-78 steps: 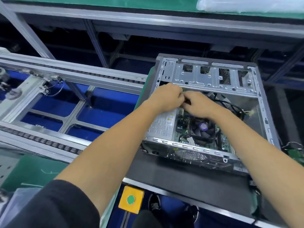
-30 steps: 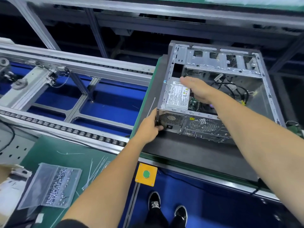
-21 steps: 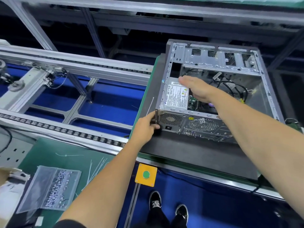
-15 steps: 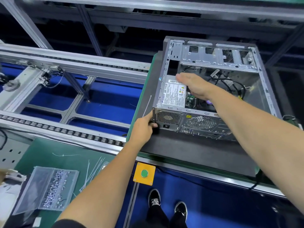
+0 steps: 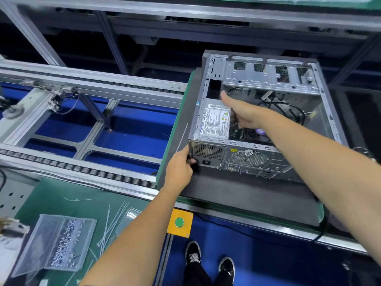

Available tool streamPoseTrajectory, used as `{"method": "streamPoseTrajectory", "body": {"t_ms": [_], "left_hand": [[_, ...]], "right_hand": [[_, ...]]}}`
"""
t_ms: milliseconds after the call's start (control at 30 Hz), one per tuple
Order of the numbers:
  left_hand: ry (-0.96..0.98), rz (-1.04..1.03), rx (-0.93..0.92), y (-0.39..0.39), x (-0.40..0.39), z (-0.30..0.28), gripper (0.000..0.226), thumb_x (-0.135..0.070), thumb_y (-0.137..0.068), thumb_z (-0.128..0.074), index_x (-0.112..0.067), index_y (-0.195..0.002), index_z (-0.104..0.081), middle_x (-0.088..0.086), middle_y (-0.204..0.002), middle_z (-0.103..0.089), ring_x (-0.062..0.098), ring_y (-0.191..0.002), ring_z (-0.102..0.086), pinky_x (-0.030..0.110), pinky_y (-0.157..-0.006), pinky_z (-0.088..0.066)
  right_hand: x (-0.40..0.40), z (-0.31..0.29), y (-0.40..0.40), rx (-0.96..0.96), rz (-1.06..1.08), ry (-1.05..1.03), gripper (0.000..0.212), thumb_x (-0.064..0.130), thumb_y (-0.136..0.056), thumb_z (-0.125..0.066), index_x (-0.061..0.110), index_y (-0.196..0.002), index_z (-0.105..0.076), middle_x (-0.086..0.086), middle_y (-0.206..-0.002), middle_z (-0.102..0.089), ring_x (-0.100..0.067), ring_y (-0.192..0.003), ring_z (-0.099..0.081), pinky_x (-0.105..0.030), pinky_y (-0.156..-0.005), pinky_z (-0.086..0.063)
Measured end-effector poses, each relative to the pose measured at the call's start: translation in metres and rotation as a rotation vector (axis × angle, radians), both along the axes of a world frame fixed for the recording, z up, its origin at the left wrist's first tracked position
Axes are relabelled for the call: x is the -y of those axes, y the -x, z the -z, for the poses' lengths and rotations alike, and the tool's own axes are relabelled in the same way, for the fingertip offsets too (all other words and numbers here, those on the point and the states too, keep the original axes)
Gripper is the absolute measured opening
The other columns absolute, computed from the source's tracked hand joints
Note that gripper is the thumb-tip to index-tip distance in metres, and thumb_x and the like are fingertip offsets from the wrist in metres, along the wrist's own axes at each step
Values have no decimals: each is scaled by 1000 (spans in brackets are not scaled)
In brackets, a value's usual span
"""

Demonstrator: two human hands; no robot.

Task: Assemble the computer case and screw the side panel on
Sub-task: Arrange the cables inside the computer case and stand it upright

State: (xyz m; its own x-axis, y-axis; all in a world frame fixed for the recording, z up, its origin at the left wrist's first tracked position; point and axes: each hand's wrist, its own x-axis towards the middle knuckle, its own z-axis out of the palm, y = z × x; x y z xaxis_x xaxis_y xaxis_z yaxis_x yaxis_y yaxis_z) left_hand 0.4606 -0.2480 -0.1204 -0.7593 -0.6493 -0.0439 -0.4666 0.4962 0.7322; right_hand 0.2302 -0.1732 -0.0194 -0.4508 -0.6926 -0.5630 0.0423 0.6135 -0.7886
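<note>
Computer case (image 5: pixel 266 118) sits right of centre in the frame, lying on its side with the open side up, on a dark grey mat (image 5: pixel 247 195) on the bench (image 5: pixel 171 141). Left hand (image 5: pixel 179 172) grips the case's near left corner, fingers curled round the edge right next to the power supply's fan grille. Right hand (image 5: pixel 241 112) reaches inside with fingers held fairly straight, resting over the power supply (image 5: pixel 214 122); can't tell if it's holding anything. The power supply has a white spec label with a small yellow warning triangle, but the text is too small to read. There's another yellow warning sticker (image 5: pixel 233 150) on the rear panel. Black cables (image 5: pixel 288 112) are looped inside the case. Lower left of the frame has a clear bag of screws (image 5: pixel 61 244) and some loose white zip ties (image 5: pixel 111 226) on green matting. A yellow box with a green button (image 5: pixel 179 222) sits at bottom centre.
</note>
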Motion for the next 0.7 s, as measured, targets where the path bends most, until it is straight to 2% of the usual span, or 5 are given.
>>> {"method": "streamPoseTrajectory", "body": {"t_ms": [167,333,400,467,700], "left_hand": [[-274,104,-45,6,7,1,52,-11,-81,-71,-24,-127,-50,-31,-93,-55,-8,-85,-51,-3,-71,-32],[-320,31,-14,11,6,15,46,-7,-86,-64,-21,-128,-51,-18,-99,-58,7,-100,-52,20,-87,-34],[-341,53,-12,11,10,18,46,-5,-86,-63,-25,-127,-52,-28,-94,-56,5,-100,-52,20,-88,-32],[-343,80,-5,9,14,18,46,-4,-86,-63,-29,-123,-53,-35,-93,-53,5,-102,-51,21,-90,-32],[-245,125,22,7,18,15,46,5,-86,-55,-38,-100,-49,-36,-84,-50,-6,-84,-49,6,-76,-29]], "right_hand": [[0,6,-5,129,-20,1,80,81,-83,-43,33,-148,-40,-6,-157,-39,-33,-142,-37,-65,-112,-28],[2,15,2,55,-4,31,75,71,-88,-49,27,-149,-42,-6,-157,-38,-32,-145,-34,-62,-114,-29],[0,13,4,63,-21,61,57,61,-95,-49,20,-133,-57,-7,-132,-65,-29,-116,-64,-48,-88,-56],[-1,12,7,59,-32,88,48,56,-97,-50,17,-119,-65,-4,-110,-75,-24,-93,-73,-35,-69,-60],[1,15,8,31,-52,42,99,86,-70,-55,23,-146,-47,-5,-151,-47,-28,-133,-48,-60,-111,-35]]}}
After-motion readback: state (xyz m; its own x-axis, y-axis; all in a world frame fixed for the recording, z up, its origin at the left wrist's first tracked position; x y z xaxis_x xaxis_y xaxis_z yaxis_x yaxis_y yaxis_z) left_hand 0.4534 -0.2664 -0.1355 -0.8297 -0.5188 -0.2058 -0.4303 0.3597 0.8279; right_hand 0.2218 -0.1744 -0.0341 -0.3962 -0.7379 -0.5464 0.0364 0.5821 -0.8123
